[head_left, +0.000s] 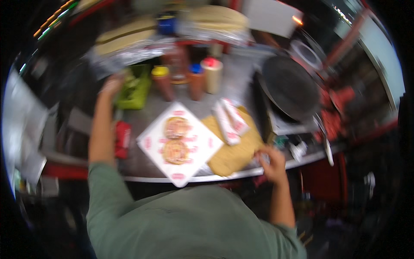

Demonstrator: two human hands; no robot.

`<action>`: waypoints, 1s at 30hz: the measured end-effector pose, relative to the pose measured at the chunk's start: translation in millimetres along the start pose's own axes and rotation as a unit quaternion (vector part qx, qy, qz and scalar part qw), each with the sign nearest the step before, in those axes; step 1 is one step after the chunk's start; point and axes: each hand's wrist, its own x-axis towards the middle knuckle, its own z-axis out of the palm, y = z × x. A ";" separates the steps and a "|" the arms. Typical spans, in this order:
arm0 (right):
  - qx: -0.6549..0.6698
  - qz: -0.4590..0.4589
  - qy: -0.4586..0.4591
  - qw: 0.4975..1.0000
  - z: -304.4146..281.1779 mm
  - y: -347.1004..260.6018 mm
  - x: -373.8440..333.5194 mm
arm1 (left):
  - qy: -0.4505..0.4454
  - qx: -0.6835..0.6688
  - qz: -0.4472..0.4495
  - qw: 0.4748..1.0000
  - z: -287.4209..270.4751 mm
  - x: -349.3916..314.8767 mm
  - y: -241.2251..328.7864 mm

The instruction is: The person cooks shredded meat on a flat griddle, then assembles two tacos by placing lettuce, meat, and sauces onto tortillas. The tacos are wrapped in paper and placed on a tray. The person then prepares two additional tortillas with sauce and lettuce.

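My left hand (113,84) is at the left rim of a green tray (133,102) holding pale green pieces; motion smears its fingers. Near the counter's front edge, my right hand (272,163) has its thumb and fingers apart with nothing visible between them. It is beside a brown paper sheet (233,159), on which two white-and-red paper-wrapped rolls (232,123) lie. Left of these, a white sheet with red print (148,140) lies cornerwise, its near corner past the counter's edge. Two round topped pieces of food (176,152) rest on it, one behind the other.
Squeeze bottles with yellow (163,84), blue (196,84) and red caps (212,77) stand behind the sheet. Flatbread stacks (215,18) are at the back. A dark round griddle (291,86) stands right, near a knife (327,146). A red packet (122,139) lies left.
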 end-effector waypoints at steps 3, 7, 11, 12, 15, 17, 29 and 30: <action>0.050 -0.050 0.147 0.987 -94.7 59.3 67.0 | 0.066 -0.135 0.005 0.989 -22.9 -28.3 -107.1; -0.314 0.104 0.282 0.901 -262.6 166.3 99.6 | -0.047 -0.393 -0.024 0.918 -18.0 -115.2 47.7; -0.373 0.193 0.072 0.905 -315.4 266.0 85.2 | -0.007 -0.486 -0.074 0.871 2.7 -225.4 105.1; -0.381 0.161 0.056 0.909 -322.3 281.5 76.3 | -0.004 -0.491 -0.064 0.869 16.9 -243.2 111.2; -0.401 0.098 0.022 0.910 -342.7 317.6 57.5 | -0.026 -0.345 -0.032 0.938 62.3 -273.0 101.3; -0.460 0.091 -0.020 0.883 -352.5 337.8 52.6 | 0.015 -0.216 -0.016 0.976 88.0 -295.2 111.4; -0.221 0.087 0.152 0.959 -327.1 155.0 77.7 | 0.009 -0.022 0.248 0.968 99.9 -331.2 110.8; -0.204 0.057 0.154 0.965 -279.1 95.0 75.8 | 0.027 0.011 0.281 0.959 101.4 -327.5 103.1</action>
